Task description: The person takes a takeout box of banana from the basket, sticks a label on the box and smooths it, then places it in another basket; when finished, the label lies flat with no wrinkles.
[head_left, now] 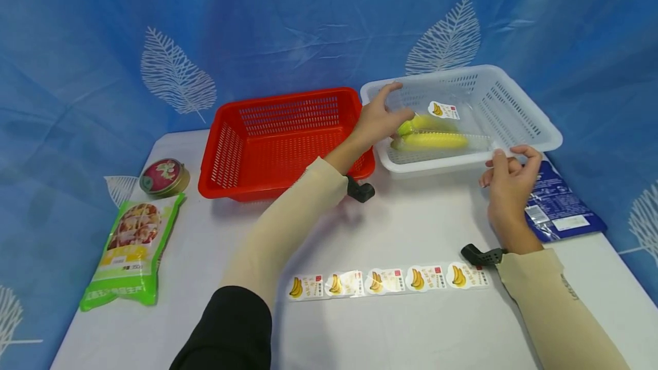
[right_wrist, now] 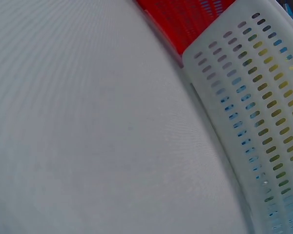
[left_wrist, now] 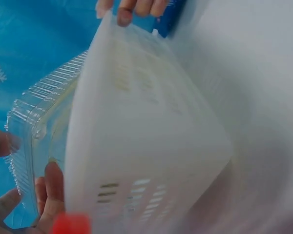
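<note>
A clear plastic box (head_left: 465, 124) holding long yellow produce (head_left: 434, 140) lies tilted within the white basket (head_left: 519, 110). On its lid is a banana sticker (head_left: 444, 110). My left hand (head_left: 377, 121) holds the box's left end, thumb and forefinger spread; the left wrist view has its fingers (left_wrist: 53, 183) around the clear end wall. At the basket's front right corner, my right hand (head_left: 511, 187) grips the white rim with curled fingers, close to the box's near corner. The right wrist view shows the basket's slotted side (right_wrist: 254, 112) but not the hand.
Left of the white basket stands a red basket (head_left: 277, 184). A strip of banana stickers (head_left: 388, 283) lies in front. A round tin (head_left: 164, 177) and a green food bag (head_left: 131, 250) sit at left, a blue packet (head_left: 557, 204) at right, partly behind my right hand.
</note>
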A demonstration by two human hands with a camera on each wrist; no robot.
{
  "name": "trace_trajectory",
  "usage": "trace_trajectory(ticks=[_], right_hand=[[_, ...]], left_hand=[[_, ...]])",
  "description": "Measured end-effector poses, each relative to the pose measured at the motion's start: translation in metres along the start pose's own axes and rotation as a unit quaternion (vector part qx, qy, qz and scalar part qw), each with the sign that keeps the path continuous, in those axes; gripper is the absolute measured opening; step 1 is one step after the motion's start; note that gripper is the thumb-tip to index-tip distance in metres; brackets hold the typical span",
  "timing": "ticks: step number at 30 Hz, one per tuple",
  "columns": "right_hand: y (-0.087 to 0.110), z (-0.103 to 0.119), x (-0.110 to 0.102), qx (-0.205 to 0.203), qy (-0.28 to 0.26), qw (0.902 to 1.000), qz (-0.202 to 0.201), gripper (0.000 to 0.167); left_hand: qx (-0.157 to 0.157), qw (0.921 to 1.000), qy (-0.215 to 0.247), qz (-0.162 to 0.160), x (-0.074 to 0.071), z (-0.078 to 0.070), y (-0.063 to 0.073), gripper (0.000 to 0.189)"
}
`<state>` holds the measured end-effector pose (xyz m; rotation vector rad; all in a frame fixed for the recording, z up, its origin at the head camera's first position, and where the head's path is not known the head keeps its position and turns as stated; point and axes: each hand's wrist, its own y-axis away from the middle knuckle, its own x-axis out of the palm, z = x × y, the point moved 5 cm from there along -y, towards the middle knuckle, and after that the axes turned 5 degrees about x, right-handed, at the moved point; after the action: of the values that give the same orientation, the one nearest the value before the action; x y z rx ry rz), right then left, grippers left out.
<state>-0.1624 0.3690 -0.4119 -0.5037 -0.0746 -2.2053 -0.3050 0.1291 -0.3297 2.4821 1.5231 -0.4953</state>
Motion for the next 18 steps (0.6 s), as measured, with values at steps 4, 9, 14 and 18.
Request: trace_trajectory(ticks=[4,9,14,18], right_hand=[[0.001,0.000,0.001,-0.002,0.008,1.0000,0.003,0.029],[0.001,0.001,0.003,-0.003,0.010,0.9999,0.009,0.028],[0.001,0.001,0.002,0.001,0.009,0.9999,0.010,0.028],[0.001,0.000,0.002,0.001,0.005,0.9999,0.010,0.027]], left_hand=[[-0.019,0.9996,-0.017,0.013,0.008,0.000,0.000,0.073],[-0.049,0.9943,-0.075,0.058,0.014,-0.003,-0.002,0.077],[-0.079,0.9765,-0.163,0.117,0.025,-0.009,-0.008,0.086],[-0.097,0.9604,-0.230,0.123,0.033,-0.008,-0.011,0.089]])
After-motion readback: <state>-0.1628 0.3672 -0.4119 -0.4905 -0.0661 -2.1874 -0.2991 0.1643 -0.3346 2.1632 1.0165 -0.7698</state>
